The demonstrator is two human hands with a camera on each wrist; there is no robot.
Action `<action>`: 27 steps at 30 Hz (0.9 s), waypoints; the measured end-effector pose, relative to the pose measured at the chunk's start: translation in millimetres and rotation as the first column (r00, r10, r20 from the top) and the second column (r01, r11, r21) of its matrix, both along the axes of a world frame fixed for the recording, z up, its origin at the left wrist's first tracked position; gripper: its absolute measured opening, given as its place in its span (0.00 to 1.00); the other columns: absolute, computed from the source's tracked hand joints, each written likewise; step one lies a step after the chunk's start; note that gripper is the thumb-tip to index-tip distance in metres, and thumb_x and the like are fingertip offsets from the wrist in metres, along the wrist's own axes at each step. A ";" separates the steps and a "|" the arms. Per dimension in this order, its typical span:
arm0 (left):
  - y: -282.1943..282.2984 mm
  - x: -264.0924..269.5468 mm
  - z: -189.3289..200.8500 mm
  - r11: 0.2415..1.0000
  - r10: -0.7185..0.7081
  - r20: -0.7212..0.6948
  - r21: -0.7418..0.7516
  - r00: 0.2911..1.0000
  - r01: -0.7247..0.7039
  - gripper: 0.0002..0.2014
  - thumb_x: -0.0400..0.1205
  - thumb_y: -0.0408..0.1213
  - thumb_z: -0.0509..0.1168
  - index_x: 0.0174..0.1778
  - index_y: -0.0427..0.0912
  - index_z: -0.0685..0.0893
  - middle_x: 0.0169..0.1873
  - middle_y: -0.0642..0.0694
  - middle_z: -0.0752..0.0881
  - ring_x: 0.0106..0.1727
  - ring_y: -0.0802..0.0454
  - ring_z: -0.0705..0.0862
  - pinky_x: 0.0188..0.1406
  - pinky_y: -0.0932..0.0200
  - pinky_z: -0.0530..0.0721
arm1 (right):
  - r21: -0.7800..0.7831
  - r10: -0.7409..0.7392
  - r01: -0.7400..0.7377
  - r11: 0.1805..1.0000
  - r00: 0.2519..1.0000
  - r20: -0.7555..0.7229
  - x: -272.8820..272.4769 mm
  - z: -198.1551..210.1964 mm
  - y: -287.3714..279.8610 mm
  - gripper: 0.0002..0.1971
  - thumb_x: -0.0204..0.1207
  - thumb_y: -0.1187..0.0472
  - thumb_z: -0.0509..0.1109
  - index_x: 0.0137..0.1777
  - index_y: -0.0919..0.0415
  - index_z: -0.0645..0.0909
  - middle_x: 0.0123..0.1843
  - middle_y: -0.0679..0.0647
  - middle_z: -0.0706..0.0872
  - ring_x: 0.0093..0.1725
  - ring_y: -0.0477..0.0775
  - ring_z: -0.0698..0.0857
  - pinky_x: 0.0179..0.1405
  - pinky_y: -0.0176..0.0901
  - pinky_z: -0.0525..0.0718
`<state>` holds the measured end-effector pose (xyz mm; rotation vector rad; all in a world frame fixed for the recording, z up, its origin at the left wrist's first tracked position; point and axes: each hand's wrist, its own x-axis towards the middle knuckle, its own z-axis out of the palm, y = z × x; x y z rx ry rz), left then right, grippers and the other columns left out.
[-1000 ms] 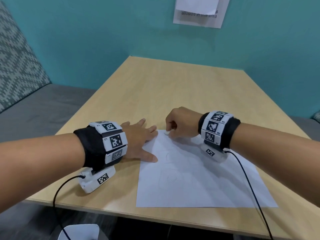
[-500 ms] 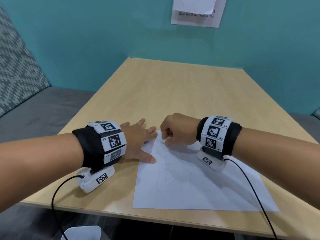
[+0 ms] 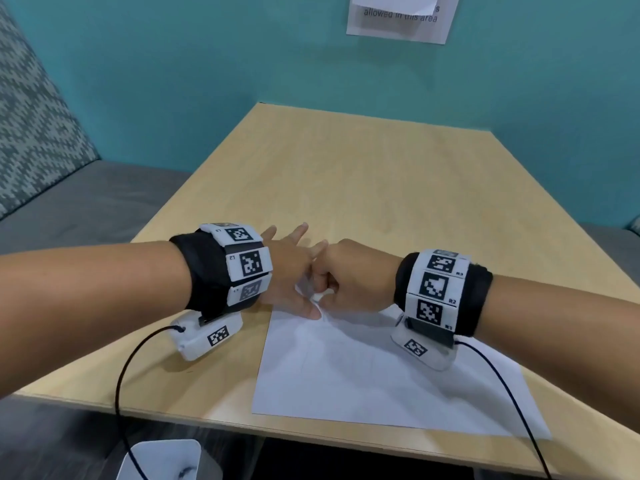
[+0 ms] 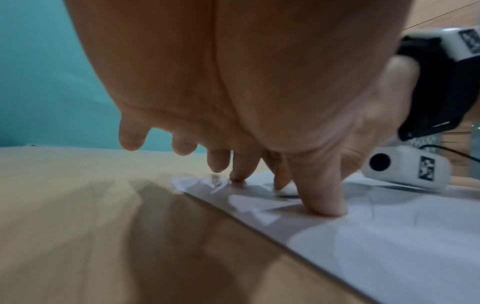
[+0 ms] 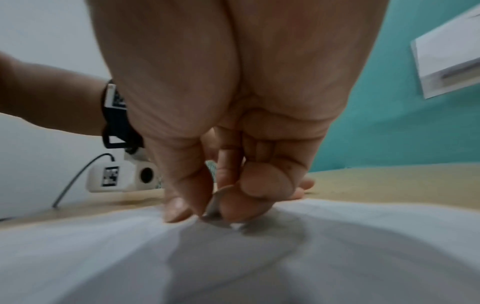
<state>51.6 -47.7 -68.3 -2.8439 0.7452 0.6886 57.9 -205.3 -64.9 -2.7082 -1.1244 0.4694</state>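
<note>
A white sheet of paper (image 3: 363,375) with faint pencil lines lies on the near part of the wooden table (image 3: 346,188). My left hand (image 3: 294,271) lies flat on its far left corner, fingers straight, and the thumb (image 4: 322,205) presses the paper (image 4: 389,236) down. My right hand (image 3: 323,292) is curled into a loose fist right against the left hand. Its thumb and fingers pinch a small thin pale object (image 5: 215,202) whose lower end touches the paper (image 5: 233,257). What the object is I cannot tell. My right hand (image 5: 207,211) hides most of it.
Black cables (image 3: 119,393) run from both wrist cameras off the near table edge. A white device (image 3: 162,460) sits below that edge. A grey bench with a patterned cushion (image 3: 31,126) stands to the left. A paper notice (image 3: 398,19) hangs on the teal wall.
My right hand has slid left along the far part of the paper until it meets the left hand. The left hand has stayed on the corner.
</note>
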 end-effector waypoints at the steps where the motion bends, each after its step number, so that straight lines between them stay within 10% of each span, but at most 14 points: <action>1: 0.5 0.3 -1.6 1.000 -0.011 0.011 0.025 1.000 0.010 0.36 0.80 0.68 0.60 0.83 0.59 0.65 0.88 0.56 0.46 0.85 0.41 0.28 0.81 0.26 0.42 | -0.017 -0.034 0.035 0.999 0.999 0.017 6.7 1.9 -2.7 0.04 0.70 0.63 0.72 0.40 0.64 0.86 0.34 0.53 0.85 0.35 0.55 0.83 0.39 0.46 0.84; 4: 1.3 2.6 -6.7 0.996 -0.009 0.037 0.087 0.999 0.006 0.45 0.78 0.72 0.56 0.87 0.63 0.43 0.86 0.52 0.33 0.84 0.38 0.26 0.79 0.24 0.41 | -0.013 -0.187 0.188 0.982 0.981 0.055 29.7 7.6 -14.5 0.02 0.69 0.61 0.73 0.38 0.59 0.85 0.34 0.49 0.85 0.38 0.54 0.85 0.42 0.49 0.88; 8: 4.8 2.5 -9.0 1.000 0.029 0.031 -0.011 0.999 -0.029 0.36 0.77 0.71 0.61 0.81 0.63 0.68 0.86 0.52 0.32 0.83 0.40 0.23 0.79 0.24 0.38 | -0.011 -0.055 0.054 0.998 0.998 -0.038 5.0 1.9 4.0 0.02 0.70 0.60 0.73 0.39 0.57 0.85 0.32 0.45 0.81 0.37 0.52 0.84 0.40 0.45 0.85; 13: 6.1 4.7 -13.9 0.999 0.035 0.025 0.030 0.999 -0.035 0.46 0.77 0.73 0.58 0.86 0.66 0.41 0.84 0.53 0.28 0.81 0.41 0.21 0.77 0.22 0.36 | -0.037 -0.202 0.204 0.978 0.978 0.051 38.5 11.1 -12.5 0.03 0.69 0.60 0.72 0.39 0.59 0.86 0.31 0.46 0.84 0.36 0.53 0.83 0.39 0.45 0.85; 17: 5.2 4.6 -10.8 1.000 0.029 0.021 -0.003 0.999 -0.029 0.40 0.77 0.71 0.60 0.85 0.68 0.54 0.85 0.52 0.30 0.82 0.41 0.21 0.78 0.22 0.36 | -0.021 -0.059 0.058 0.998 0.998 -0.017 12.3 4.8 0.4 0.03 0.70 0.61 0.73 0.41 0.59 0.87 0.31 0.43 0.82 0.33 0.46 0.80 0.38 0.39 0.81; 27: 5.4 3.0 -9.4 0.999 0.049 0.002 0.017 0.999 -0.049 0.43 0.77 0.72 0.59 0.85 0.68 0.45 0.85 0.51 0.30 0.82 0.40 0.23 0.78 0.22 0.38 | -0.060 -0.039 0.040 0.997 0.999 0.021 13.3 5.1 -6.7 0.04 0.72 0.60 0.73 0.42 0.59 0.87 0.32 0.45 0.82 0.34 0.48 0.80 0.38 0.41 0.81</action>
